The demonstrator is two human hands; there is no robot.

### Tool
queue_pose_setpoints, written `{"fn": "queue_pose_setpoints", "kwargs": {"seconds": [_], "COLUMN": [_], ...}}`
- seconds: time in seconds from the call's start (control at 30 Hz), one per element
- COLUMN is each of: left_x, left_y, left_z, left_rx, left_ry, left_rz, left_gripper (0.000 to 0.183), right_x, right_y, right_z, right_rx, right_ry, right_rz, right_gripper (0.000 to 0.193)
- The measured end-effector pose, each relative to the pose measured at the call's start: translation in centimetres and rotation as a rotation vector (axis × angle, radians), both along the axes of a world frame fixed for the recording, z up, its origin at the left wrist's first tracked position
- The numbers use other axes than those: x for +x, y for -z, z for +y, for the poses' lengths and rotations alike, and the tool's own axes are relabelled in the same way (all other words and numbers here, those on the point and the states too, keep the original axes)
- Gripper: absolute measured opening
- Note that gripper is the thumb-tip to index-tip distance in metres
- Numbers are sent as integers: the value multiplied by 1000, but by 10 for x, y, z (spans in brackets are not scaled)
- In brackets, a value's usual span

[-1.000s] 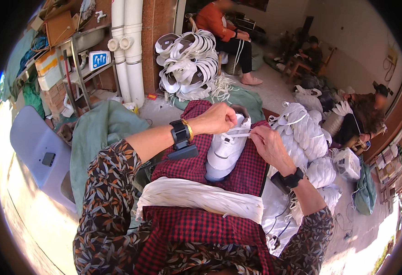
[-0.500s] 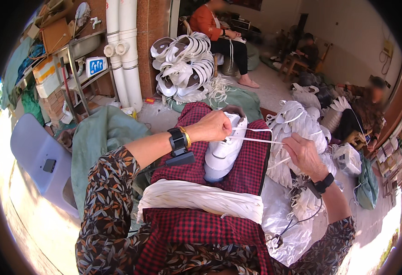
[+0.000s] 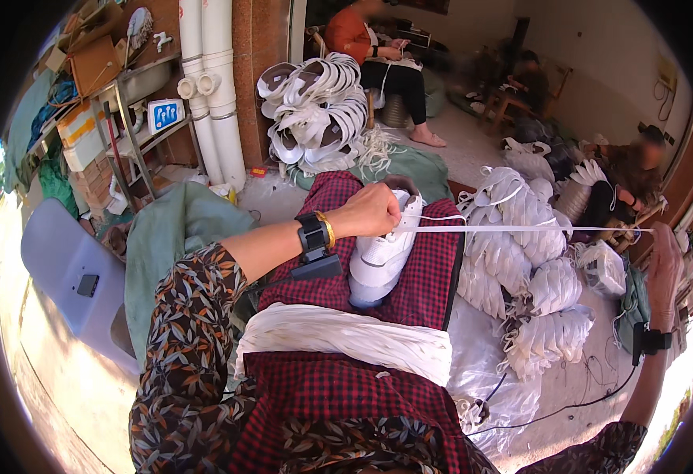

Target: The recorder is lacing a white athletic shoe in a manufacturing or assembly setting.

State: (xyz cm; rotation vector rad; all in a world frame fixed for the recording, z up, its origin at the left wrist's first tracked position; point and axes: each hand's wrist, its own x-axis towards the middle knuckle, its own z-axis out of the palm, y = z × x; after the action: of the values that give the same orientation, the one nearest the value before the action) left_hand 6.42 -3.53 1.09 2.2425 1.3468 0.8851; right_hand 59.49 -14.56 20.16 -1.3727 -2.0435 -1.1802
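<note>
A white shoe point(image 3: 378, 265) lies on the red-and-black checked cloth over my lap, its toe toward me. My left hand point(image 3: 372, 212) is closed at the shoe's upper by the eyelets; its fingertips are partly hidden. From there a white shoelace point(image 3: 536, 228) runs taut and nearly level to the far right. At its end my right hand point(image 3: 664, 272) is closed on the lace, arm stretched out to the side. A second, shorter strand of lace hangs loosely beside the shoe. Across my lap, nearer me, lies a thick bundle of white shoelaces point(image 3: 346, 345).
White shoe uppers point(image 3: 512, 229) are heaped right of my lap, over clear plastic sheeting point(image 3: 489, 387). Stacked uppers point(image 3: 315, 110) stand ahead by white pipes point(image 3: 224, 103). A blue-grey chair point(image 3: 70, 268) is at left. Several people sit working farther back; a cable trails from my right wrist.
My right hand has swung far out to the right, drawing the lace into a long straight line. My left hand stays at the shoe, shifted slightly.
</note>
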Motion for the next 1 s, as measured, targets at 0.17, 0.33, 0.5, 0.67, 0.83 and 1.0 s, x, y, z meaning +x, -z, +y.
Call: {"fn": "queue_pose_setpoints", "kwargs": {"seconds": [0.17, 0.33, 0.5, 0.67, 0.83, 1.0], "left_x": [-1, 0, -3, -6, -7, -8], "left_y": [2, -1, -10, -14, -16, -14], "left_z": [2, 1, 0, 2, 6, 10], "left_rx": [6, -7, -115, -127, -185, -128], "left_ry": [-7, 16, 37, 66, 49, 93], "left_rz": [9, 27, 91, 104, 118, 159], "left_gripper": [15, 16, 18, 20, 21, 20], "right_x": [38, -6, -98, -227, -323, -329], "right_y": [-15, 16, 69, 154, 205, 206], "right_z": [-23, -51, -24, 22, 58, 70], "right_rx": [175, 43, -289, -550, -819, -799], "right_ry": [126, 41, -191, -585, -675, -760], "right_rz": [60, 0, 558, 579, 463, 619], "right_gripper": [32, 19, 14, 26, 37, 20]}}
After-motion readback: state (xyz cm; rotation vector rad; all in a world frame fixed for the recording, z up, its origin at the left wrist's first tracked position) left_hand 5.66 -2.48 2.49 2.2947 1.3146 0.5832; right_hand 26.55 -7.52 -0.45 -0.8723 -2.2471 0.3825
